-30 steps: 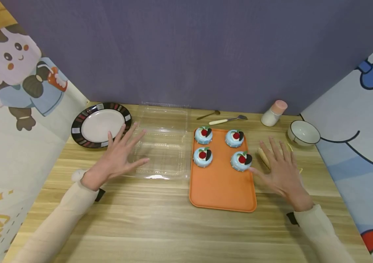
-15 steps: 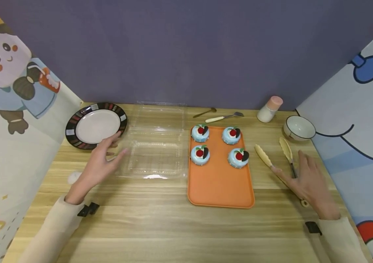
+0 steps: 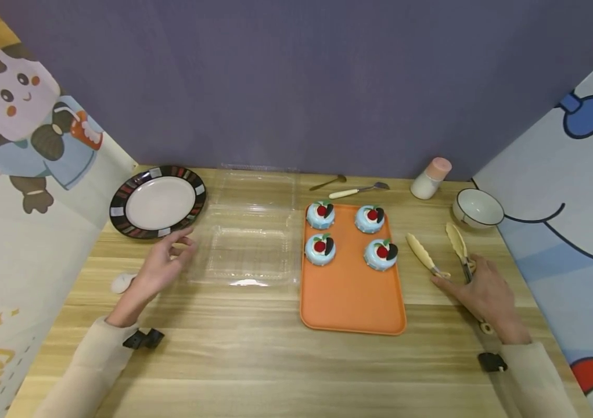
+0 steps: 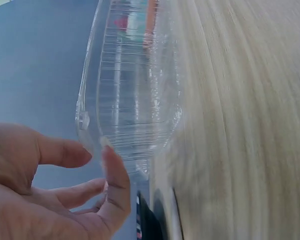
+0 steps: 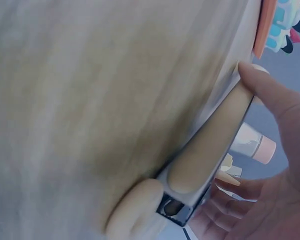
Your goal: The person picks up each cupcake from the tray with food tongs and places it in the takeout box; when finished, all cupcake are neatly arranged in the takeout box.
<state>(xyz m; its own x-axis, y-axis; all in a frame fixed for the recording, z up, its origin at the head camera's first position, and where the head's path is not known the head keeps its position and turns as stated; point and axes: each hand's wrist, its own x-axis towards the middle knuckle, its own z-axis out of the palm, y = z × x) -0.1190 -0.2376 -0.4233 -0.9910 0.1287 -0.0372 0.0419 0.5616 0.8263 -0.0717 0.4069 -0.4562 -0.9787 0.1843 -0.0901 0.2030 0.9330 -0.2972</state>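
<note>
My right hand [image 3: 489,293] grips a pair of cream-padded tongs [image 3: 421,254] at the right side of the table, thumb on one arm and fingers around the other. The tongs' tips are spread apart and point away from me. In the right wrist view the thumb presses along the near arm of the tongs [image 5: 210,140], with the ring end at the bottom. My left hand [image 3: 162,264] is loosely bent and holds nothing. It hovers left of an opened clear plastic container [image 3: 254,249], whose corner lies just beyond the fingertips in the left wrist view.
An orange tray [image 3: 351,302] bears several blue cakes with cherries. Behind it lie a spoon [image 3: 327,182] and a cream-handled fork-like utensil [image 3: 344,193]. A dark-rimmed plate [image 3: 160,203] stands back left; a pink-capped bottle [image 3: 431,179] and a bowl [image 3: 479,208] stand back right.
The right hand has moved right and toward me, off the tongs' tips, and closed around their arms. The left hand has drawn back from above the container and its fingers have bent.
</note>
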